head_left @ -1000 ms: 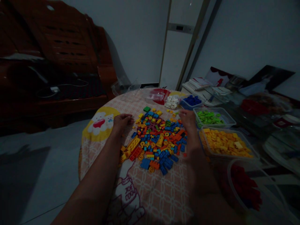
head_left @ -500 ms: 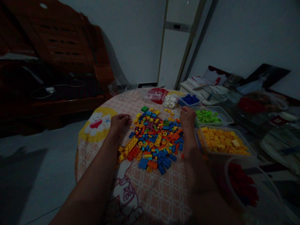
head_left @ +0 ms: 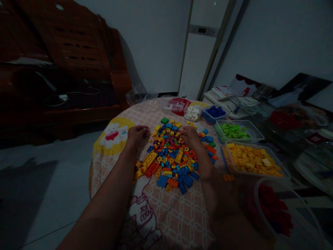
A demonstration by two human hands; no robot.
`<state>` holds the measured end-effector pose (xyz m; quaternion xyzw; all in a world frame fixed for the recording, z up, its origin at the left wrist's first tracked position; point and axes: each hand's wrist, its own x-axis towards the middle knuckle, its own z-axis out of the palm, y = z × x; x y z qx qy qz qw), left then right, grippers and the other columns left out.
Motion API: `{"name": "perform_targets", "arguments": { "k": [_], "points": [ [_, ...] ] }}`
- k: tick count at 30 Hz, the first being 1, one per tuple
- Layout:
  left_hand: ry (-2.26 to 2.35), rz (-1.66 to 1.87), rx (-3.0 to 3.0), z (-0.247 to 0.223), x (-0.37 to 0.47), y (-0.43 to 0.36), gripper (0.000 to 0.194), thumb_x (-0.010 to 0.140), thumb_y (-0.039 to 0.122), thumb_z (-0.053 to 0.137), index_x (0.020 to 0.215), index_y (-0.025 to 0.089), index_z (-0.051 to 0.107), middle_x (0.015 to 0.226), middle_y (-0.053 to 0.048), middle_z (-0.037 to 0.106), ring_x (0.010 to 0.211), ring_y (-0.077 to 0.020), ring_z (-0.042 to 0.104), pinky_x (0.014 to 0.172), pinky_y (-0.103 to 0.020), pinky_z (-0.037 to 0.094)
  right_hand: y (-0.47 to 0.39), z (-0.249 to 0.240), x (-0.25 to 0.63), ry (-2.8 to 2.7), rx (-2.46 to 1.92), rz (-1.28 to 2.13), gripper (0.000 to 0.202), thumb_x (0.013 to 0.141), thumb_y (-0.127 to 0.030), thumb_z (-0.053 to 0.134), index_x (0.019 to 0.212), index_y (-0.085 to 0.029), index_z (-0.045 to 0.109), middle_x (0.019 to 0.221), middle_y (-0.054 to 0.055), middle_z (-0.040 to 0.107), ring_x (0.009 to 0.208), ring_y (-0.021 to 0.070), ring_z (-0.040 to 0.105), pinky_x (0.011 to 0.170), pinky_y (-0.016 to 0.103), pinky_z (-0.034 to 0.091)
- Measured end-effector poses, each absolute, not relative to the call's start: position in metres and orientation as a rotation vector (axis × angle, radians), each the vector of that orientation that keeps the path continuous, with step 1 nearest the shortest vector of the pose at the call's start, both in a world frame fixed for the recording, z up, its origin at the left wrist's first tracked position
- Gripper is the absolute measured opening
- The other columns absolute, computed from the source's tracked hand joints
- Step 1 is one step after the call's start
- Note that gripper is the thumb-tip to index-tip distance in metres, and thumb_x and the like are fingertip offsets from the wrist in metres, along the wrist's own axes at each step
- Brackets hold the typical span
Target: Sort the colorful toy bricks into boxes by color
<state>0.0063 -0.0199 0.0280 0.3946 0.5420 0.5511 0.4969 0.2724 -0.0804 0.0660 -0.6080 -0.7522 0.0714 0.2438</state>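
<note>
A mixed pile of toy building bricks (head_left: 179, 156), mostly yellow, blue and orange, is spread over the patterned tablecloth (head_left: 182, 215). My left hand (head_left: 137, 134) rests at the pile's left edge, its fingers curled together; whatever they may hold is too dark to make out. Over the upper right of the pile is my right hand (head_left: 191, 137), fingertips slightly apart and down among the bricks, with no brick visibly held. A long yellow brick (head_left: 150, 159) lies near my left forearm. One green brick (head_left: 164, 120) sits at the pile's far edge.
Along the right stand clear tubs of green bricks (head_left: 235, 131), yellow bricks (head_left: 251, 159), blue bricks (head_left: 215, 111) and red bricks (head_left: 275, 211). White bricks (head_left: 192, 113) are heaped at the back. Clear plastic packaging (head_left: 145, 97) lies at the far edge; a wooden bench (head_left: 85, 59) stands behind left.
My right hand has moved left from beside the green bricks' tub to over the pile. My left hand stays at the pile's left edge. The view has shifted slightly.
</note>
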Motion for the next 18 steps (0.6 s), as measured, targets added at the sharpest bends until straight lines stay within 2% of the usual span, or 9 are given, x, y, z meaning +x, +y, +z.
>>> {"name": "perform_targets", "arguments": {
  "k": [3, 7, 11, 14, 18],
  "points": [
    [1.322, 1.327, 0.957, 0.028, 0.006, -0.019, 0.01, 0.065, 0.011, 0.067, 0.074, 0.015, 0.07, 0.064, -0.005, 0.069, 0.056, -0.0122, 0.063, 0.058, -0.022, 0.053, -0.082, 0.066, 0.266, -2.199, -1.653, 0.23, 0.013, 0.081, -0.01, 0.068, 0.079, -0.021, 0.076, 0.111, 0.009, 0.072, 0.112, 0.0253, 0.063, 0.104, 0.038, 0.045],
    [1.313, 1.327, 0.947, 0.031, 0.006, -0.02, 0.01, 0.064, 0.01, 0.068, 0.074, 0.015, 0.069, 0.064, -0.005, 0.069, 0.056, -0.0118, 0.063, 0.059, -0.023, 0.054, -0.085, 0.061, 0.253, -2.28, -1.722, 0.169, 0.005, 0.083, -0.02, 0.073, 0.079, -0.017, 0.074, 0.109, 0.013, 0.071, 0.111, 0.0272, 0.062, 0.101, 0.037, 0.046],
    [1.302, 1.33, 0.953, 0.031, 0.007, -0.021, 0.011, 0.065, 0.01, 0.067, 0.074, 0.015, 0.069, 0.064, -0.005, 0.069, 0.057, -0.0123, 0.064, 0.06, -0.023, 0.055, -0.085, 0.056, 0.245, -2.262, -1.754, 0.105, 0.007, 0.082, -0.012, 0.067, 0.085, -0.014, 0.073, 0.111, 0.017, 0.07, 0.111, 0.0283, 0.06, 0.101, 0.038, 0.045],
    [1.304, 1.339, 0.957, 0.029, 0.006, -0.02, 0.011, 0.066, 0.01, 0.065, 0.075, 0.014, 0.07, 0.064, -0.005, 0.069, 0.056, -0.0119, 0.064, 0.059, -0.022, 0.054, -0.081, 0.059, 0.25, -2.2, -1.679, 0.167, 0.012, 0.079, -0.009, 0.062, 0.08, -0.016, 0.072, 0.097, 0.012, 0.072, 0.099, 0.024, 0.063, 0.094, 0.035, 0.048],
    [1.284, 1.347, 0.964, 0.026, 0.005, -0.019, 0.011, 0.067, 0.01, 0.064, 0.075, 0.014, 0.07, 0.064, -0.004, 0.07, 0.056, -0.0114, 0.064, 0.058, -0.021, 0.054, -0.076, 0.071, 0.27, -1.947, -1.558, 0.298, 0.013, 0.079, -0.012, 0.06, 0.075, -0.018, 0.071, 0.082, 0.005, 0.073, 0.084, 0.02, 0.066, 0.084, 0.031, 0.051]
  ]
}}
